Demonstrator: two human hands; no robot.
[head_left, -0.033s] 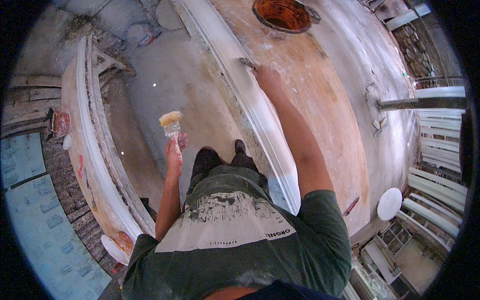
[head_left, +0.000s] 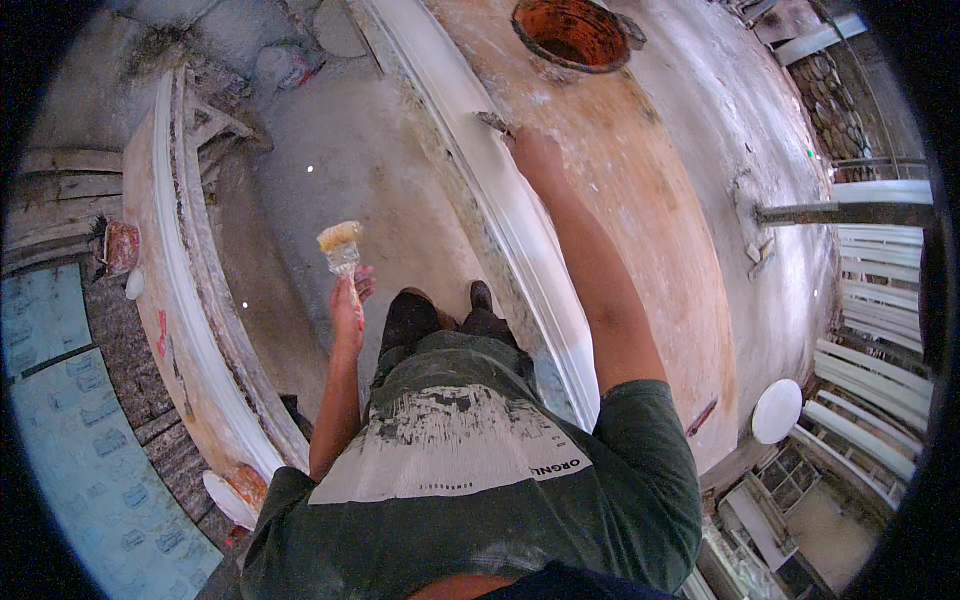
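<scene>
My left hand (head_left: pixel 348 295) is closed round the handle of a wide paintbrush (head_left: pixel 340 248). Its pale yellow bristles point up and away from me, over the floor, touching nothing. Out in front, my right hand (head_left: pixel 532 150) reaches over a long white moulding (head_left: pixel 512 205) that runs along the edge of a workbench. A small grey flat-bladed tool (head_left: pixel 490 122) sticks out from its fingers and lies at the moulding's surface. Its handle is hidden in the hand, so its exact kind is unclear.
An orange-stained bucket (head_left: pixel 572 38) stands on the tan bench top (head_left: pixel 640 170). A second bench with a white moulding (head_left: pixel 215 370) is at my left, beside a red pail (head_left: pixel 120 248). White strips (head_left: pixel 870 375) are racked at the far right, near a white round lid (head_left: pixel 777 412).
</scene>
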